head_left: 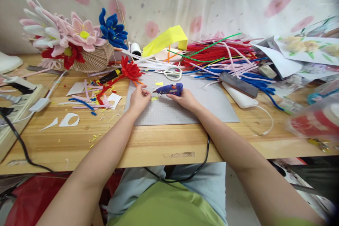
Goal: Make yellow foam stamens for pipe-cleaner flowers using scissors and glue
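My right hand [187, 99] is wrapped round a blue glue gun [169, 89], which lies level with its nozzle pointing left. Just off the nozzle tip is my left hand [141, 96], its fingers curled together; whatever they pinch is too small to make out. A red fuzzy flower [130, 69] with orange stems sits right behind the left hand. Small yellow scraps [159, 83] lie by the nozzle on a grey cutting mat [212, 109]. White-handled scissors [172, 73] rest at the mat's far edge.
Bundles of coloured pipe cleaners [219, 54] pile up at the back right, with a dark phone [238, 84] in front. Finished fuzzy flowers [84, 34] stand at the back left. Paper offcuts [69, 120] litter the left side. A black cord [208, 148] hangs over the front edge.
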`<state>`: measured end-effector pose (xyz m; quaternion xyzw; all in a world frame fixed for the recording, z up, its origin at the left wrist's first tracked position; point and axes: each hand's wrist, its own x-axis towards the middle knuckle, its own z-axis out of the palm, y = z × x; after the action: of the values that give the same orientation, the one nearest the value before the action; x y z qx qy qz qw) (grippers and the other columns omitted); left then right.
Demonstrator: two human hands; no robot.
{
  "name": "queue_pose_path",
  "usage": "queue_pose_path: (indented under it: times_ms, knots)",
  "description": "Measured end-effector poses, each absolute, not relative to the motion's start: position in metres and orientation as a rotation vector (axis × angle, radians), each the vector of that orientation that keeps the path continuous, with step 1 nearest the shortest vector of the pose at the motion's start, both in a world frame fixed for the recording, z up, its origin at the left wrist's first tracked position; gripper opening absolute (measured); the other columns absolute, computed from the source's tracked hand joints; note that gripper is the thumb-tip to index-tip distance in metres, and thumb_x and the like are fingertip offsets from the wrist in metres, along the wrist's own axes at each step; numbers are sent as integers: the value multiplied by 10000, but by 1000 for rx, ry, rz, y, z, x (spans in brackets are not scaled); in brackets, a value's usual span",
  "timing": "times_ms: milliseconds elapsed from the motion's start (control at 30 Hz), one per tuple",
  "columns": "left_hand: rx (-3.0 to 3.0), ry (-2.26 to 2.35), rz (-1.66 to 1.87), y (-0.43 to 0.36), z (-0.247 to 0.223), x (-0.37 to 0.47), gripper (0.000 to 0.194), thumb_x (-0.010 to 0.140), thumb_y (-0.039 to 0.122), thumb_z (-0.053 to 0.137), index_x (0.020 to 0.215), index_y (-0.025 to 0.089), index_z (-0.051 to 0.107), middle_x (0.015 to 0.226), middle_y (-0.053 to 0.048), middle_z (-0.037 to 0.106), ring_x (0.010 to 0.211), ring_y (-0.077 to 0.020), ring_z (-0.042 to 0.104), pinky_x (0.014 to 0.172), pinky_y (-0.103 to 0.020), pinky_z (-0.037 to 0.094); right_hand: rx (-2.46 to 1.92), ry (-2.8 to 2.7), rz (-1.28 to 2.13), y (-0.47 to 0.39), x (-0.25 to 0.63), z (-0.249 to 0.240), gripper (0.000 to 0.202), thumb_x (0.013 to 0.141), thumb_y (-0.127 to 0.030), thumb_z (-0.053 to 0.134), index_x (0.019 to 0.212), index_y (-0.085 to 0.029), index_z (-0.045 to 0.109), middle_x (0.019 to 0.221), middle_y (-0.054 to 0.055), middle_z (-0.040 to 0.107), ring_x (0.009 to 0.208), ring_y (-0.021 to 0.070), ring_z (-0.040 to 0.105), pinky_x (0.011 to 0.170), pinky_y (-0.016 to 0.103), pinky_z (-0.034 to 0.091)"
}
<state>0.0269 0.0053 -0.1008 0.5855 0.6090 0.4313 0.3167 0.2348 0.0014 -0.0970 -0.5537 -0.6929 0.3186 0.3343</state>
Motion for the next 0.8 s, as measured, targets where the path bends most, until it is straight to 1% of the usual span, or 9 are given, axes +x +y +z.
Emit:
queue_pose_path:
  times_ms: [200, 400, 800]
  knots:
    - [1526, 1594, 1142, 5, -100, 28, 365, 618, 104, 624, 961, 172, 518, 695, 30, 614, 609, -107, 561, 675, -258, 441, -1479, -1833, 811, 1, 234, -96, 392, 741, -437, 637, 995, -146, 701, 840, 51, 702, 758, 181, 614, 682, 268, 440]
    - [1518, 1589, 1156, 5, -100, 27, 358, 607, 95, 629, 935, 187, 518, 686, 43, 616, 612, -105, 566, 677, -258, 443, -1506, -1841, 785, 1, 234, -95, 381, 743, -434, 639, 983, -146, 704, 841, 44, 701, 761, 181, 610, 686, 263, 431]
    - [1561, 1527, 1176, 7, -107, 24, 369, 646, 101, 637, 983, 186, 513, 720, 32, 625, 637, -104, 574, 691, -263, 458, -1581, -1831, 696, 3, 238, -96, 395, 733, -472, 635, 943, -146, 706, 782, 50, 694, 724, 189, 610, 661, 275, 437]
